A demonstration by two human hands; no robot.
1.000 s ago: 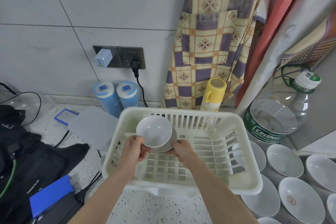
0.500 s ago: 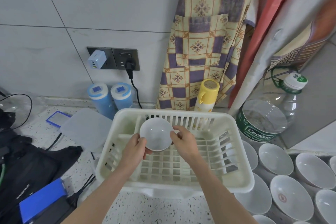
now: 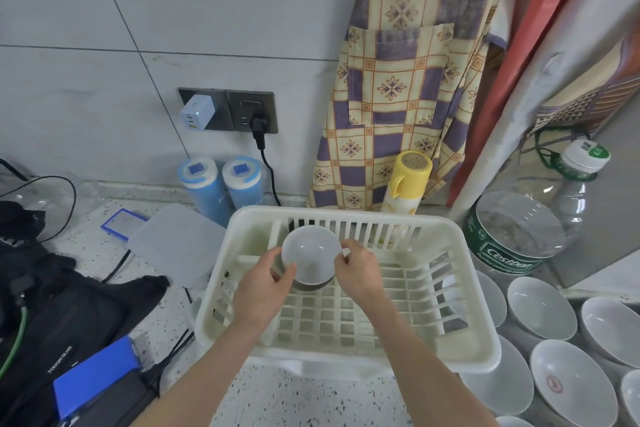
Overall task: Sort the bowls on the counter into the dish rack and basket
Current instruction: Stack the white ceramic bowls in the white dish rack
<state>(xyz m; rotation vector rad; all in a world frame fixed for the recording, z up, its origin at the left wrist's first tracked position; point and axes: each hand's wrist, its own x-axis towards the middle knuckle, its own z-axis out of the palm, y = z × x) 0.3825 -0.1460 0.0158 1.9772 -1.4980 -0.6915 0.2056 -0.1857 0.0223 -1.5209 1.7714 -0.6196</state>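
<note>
I hold one small white bowl (image 3: pixel 310 255) between both hands, low inside the white plastic dish rack (image 3: pixel 349 343), toward its rear-left corner beside the divider bar. My left hand (image 3: pixel 266 282) grips the bowl's left rim, thumb curled over the edge; my right hand (image 3: pixel 356 269) pinches the right rim with fingertips. The bowl tilts, its opening turned up and toward me. A darker curved edge shows beneath it; I cannot tell whether that is a second bowl or shadow. In my judgement the step in hand is seating this bowl, and it should be done by lowering the foot onto the slatted floor, leaning the rim against the back slats, and releasing only once it no longer rocks. Glazed ware slides readily on smooth plastic, so the release should be gradual, one hand after the other. Apart from this bowl, the rack's floor shows nothing else in it. The remaining white bowls (image 3: pixel 540 314) sit packed rim to rim at the right, beside the rack, none holding anything visible. A clear water jug (image 3: pixel 519 236) stands behind them.
</note>
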